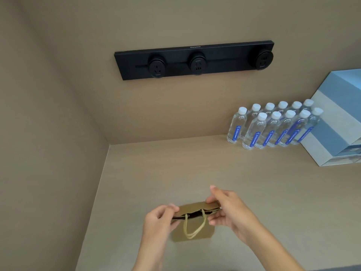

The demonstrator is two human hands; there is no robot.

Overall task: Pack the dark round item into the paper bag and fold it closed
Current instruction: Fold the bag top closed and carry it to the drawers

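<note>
Hands first: my left hand (162, 215) pinches the left end of the paper bag (192, 222) at its mouth, fingers curled closed on the rim, and my right hand (224, 209) pinches the right end, thumb under and fingers over the top flap. Both grips are closed on paper, nothing else in either palm.

Taking the bag as my landmark, its mouth runs left to right between the two hands, a narrow slit that faces me. Inside that slit I see a dark strip, which I judge to be the dark round item (195, 214) already sitting in the bag, though only its edge shows and I cannot confirm its shape. The twine handles (192, 227) droop from the mouth down over the front face of the bag, toward me.

The fold I judge comes next turns on that long axis: the rim lies crosswise, each hand at one end, neither nearer than the other, so the top flap would roll over along the line between them. The loose handles lie right across the front panel and could get trapped under the fold.

Beyond the bag, to its far right against the wall, stand the water bottles (273, 126), with a blue and white box (336, 122) beside them. Above the bag on the wall is the black socket strip (195, 59). All are well apart from it; the countertop (254, 182) around the bag is bare.
</note>
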